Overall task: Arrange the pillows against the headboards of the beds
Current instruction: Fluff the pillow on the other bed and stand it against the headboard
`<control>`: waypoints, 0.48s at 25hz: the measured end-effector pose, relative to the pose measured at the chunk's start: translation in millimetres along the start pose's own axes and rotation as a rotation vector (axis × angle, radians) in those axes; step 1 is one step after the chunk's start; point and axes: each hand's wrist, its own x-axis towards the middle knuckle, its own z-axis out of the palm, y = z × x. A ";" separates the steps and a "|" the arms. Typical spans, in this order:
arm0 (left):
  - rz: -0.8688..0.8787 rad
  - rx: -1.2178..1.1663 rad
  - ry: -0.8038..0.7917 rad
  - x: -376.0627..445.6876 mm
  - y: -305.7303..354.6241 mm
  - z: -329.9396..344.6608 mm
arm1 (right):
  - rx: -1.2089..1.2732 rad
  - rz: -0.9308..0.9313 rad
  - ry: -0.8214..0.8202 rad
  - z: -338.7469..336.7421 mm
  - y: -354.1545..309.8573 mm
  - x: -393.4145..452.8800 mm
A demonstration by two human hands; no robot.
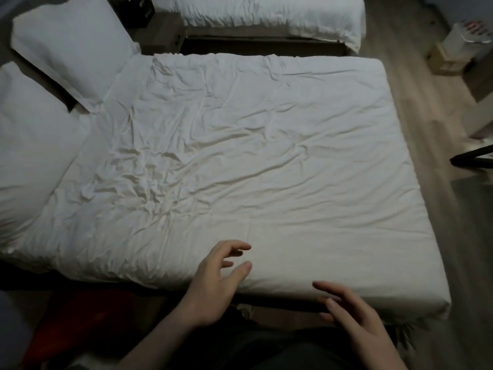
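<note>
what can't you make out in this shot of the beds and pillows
Head view only:
- Near pillow: its left part is cut off by the frame edge.
- Headboard: outside the frame, so pillow contact is unknown.
- Far bed: the top edge cuts it; no pillows are visible there.
- Items by the right wall: too blurred to identify.

**My hands and arms, seen from above**

My left hand (213,287) and my right hand (354,313) are both bare: no gloves, no rings, no watch or band that I can see. My fingers are slim, with short, plain nails, no polish showing in this dim light. Both my forearms are uncovered right down to the bottom edge of the view, so no sleeve or cuff appears anywhere along them. Between my forearms, nearer to me than the bed (266,156), there is dark clothing on my body, black or close to it; the light is too low to tell its cut or fabric.
</note>
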 end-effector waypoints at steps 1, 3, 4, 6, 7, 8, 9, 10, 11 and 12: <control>0.012 0.003 -0.005 1.2 8.8 17.4 | -0.005 -0.016 0.016 -18.3 4.8 -1.5; 0.026 -0.015 0.015 -0.3 20.1 55.6 | -0.021 -0.060 0.010 -61.1 8.3 1.8; 0.017 -0.028 0.043 -2.6 23.7 75.2 | -0.039 -0.078 0.000 -82.7 8.5 4.7; -0.016 -0.050 0.095 -11.2 34.1 125.7 | -0.067 -0.121 -0.060 -133.2 6.7 5.3; -0.034 -0.056 0.110 -18.1 37.5 152.6 | -0.081 -0.132 -0.081 -160.2 6.9 5.5; -0.052 -0.066 0.117 -28.2 41.4 181.6 | -0.118 -0.132 -0.090 -189.7 7.0 3.3; -0.062 -0.080 0.123 -38.3 46.2 208.0 | -0.137 -0.121 -0.093 -217.4 7.7 0.6; -0.066 -0.083 0.130 -48.9 54.6 234.4 | -0.151 -0.113 -0.102 -247.1 9.0 -4.7; -0.080 -0.084 0.139 -58.0 59.6 256.3 | -0.161 -0.105 -0.116 -272.1 10.1 -9.7; -0.098 -0.083 0.146 -65.4 62.6 273.8 | -0.180 -0.109 -0.131 -292.3 9.7 -13.0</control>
